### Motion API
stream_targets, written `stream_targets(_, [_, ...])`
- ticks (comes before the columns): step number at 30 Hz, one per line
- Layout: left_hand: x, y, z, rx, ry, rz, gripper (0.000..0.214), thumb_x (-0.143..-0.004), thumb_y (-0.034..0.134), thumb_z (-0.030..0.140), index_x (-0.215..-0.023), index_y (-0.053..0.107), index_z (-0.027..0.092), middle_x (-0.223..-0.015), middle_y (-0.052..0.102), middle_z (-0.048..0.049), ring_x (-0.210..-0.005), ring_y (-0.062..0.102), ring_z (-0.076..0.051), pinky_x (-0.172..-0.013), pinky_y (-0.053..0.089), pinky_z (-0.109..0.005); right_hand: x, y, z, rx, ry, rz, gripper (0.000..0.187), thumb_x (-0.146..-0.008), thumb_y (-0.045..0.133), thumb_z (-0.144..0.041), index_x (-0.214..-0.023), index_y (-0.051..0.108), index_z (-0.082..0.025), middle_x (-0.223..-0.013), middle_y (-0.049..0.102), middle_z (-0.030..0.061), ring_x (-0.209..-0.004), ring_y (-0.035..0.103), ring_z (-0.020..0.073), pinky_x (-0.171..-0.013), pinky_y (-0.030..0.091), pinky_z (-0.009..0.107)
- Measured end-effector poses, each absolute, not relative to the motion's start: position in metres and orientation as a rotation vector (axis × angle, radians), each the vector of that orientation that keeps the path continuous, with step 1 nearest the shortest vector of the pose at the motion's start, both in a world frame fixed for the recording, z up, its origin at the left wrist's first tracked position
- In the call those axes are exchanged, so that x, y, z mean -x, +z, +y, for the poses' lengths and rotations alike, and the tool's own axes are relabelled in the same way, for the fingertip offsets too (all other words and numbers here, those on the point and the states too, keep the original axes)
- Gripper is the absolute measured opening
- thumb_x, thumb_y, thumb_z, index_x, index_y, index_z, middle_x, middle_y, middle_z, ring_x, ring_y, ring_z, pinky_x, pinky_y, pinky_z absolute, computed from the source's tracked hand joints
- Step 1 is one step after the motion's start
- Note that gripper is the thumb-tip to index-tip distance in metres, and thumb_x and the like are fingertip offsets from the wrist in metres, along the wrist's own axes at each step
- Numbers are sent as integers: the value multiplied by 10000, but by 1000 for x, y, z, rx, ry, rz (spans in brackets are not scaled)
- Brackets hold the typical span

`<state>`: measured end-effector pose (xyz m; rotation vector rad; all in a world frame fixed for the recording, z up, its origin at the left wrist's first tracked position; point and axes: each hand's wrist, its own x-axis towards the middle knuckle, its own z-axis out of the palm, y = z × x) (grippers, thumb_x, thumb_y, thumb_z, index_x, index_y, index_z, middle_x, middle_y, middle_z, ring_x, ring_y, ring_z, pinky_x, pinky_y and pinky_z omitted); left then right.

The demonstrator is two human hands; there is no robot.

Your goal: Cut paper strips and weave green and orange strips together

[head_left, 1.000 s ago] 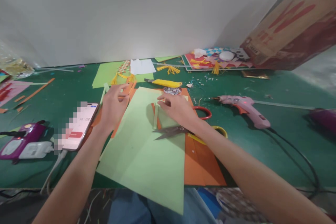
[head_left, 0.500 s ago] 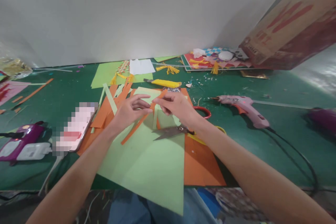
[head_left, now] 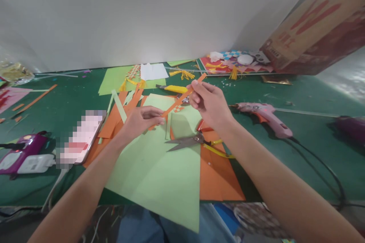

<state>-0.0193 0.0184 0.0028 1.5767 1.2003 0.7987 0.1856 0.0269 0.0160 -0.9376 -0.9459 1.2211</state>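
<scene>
An orange paper strip (head_left: 179, 101) is stretched on a slant between my hands. My right hand (head_left: 212, 103) pinches it near its upper end, whose tip sticks out past the fingers. Lower on the strip, my left hand (head_left: 144, 121) closes thumb and fingers around it, and a short tail shows below. Under the hands lies a pale green paper sheet (head_left: 159, 174). A small orange and white checkered woven piece (head_left: 178, 109) rests on it below the strip. Scissors (head_left: 185, 142) with yellow and red handles lie open beneath my right wrist.
A pink glue gun (head_left: 264, 113) lies at right with its cord trailing. A yellow cutter (head_left: 176, 89) sits behind the hands. Orange paper sheets (head_left: 219, 178) lie under the green one. At left are a phone (head_left: 91, 136) and a purple power strip (head_left: 25, 152). A paper bag (head_left: 316, 26) stands back right.
My right hand has moved up and to the right with the strip's end, drawing it through the left fingers. My left hand has stayed nearly in place. The checkered piece now shows.
</scene>
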Motion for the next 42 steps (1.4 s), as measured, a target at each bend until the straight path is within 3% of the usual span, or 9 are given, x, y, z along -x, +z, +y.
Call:
stream_targets(10, [18, 2, 16, -1750, 776, 1283, 215, -762, 659, 399, -743, 678, 186, -690, 700, -27, -599, 668, -141, -559, 552, -232, -193, 20, 32, 929, 1148, -1030, 387, -821, 542, -572, -651, 488, -229, -482, 226, -84, -401, 264, 80, -404, 270, 265])
stream_targets(16, [19, 6, 14, -1825, 709, 1332, 256, -805, 607, 438, -819, 682, 194, -462, 579, 31, -370, 528, -92, -428, 464, -206, -190, 24, 29, 903, 1276, -1045, 469, -812, 509, -626, -587, 381, -235, -477, 185, -84, -409, 188, 88, -392, 220, 267])
stream_targets(19, [19, 4, 14, -1792, 725, 1302, 247, -811, 601, 420, -819, 676, 184, -559, 653, -2, -426, 585, -106, -464, 492, -216, -187, 25, 26, 868, 1393, -1027, 500, -803, 512, -643, -558, 379, -228, -451, 166, -87, -404, 186, 84, -385, 192, 257])
stream_targets(24, [16, 3, 15, -1751, 850, 1270, 243, -790, 628, 411, -768, 686, 176, -789, 727, -52, -694, 692, -166, -606, 559, -242, -185, 20, 23, 855, 1506, -1200, 526, -769, 571, -630, -523, 366, -213, -436, 172, -98, -383, 183, 56, -385, 146, 248])
stream_targets(30, [13, 5, 17, -1715, 976, 1251, 243, -754, 661, 415, -749, 706, 176, -829, 733, -48, -679, 676, -159, -637, 589, -270, -178, 14, 16, 968, 1611, -1462, 523, -689, 696, -547, -485, 368, -193, -414, 210, -111, -385, 174, 26, -396, 123, 230])
stream_targets(33, [14, 5, 18, -1675, 1004, 1233, 222, -725, 683, 338, -871, 701, 172, -789, 733, -43, -668, 686, -166, -616, 584, -268, -173, 10, 15, 1054, 1545, -1596, 429, -747, 653, -503, -533, 482, -173, -412, 268, -101, -385, 236, 32, -404, 154, 222])
stream_targets(37, [14, 5, 17, -1648, 992, 1217, 396, -735, 652, 269, -1116, 619, 165, -752, 730, -26, -695, 695, -165, -643, 576, -262, -170, 7, 13, 1101, 1437, -1729, 354, -821, 565, -462, -629, 573, -165, -435, 319, -92, -411, 280, 43, -433, 217, 214])
stream_targets(42, [14, 5, 16, -1692, 949, 1212, 385, -742, 645, 262, -1115, 621, 166, -750, 724, -21, -706, 688, -159, -670, 562, -263, -165, 11, 7, 1200, 1332, -1777, 355, -835, 545, -423, -596, 557, -161, -463, 335, -82, -437, 287, 50, -456, 230, 228])
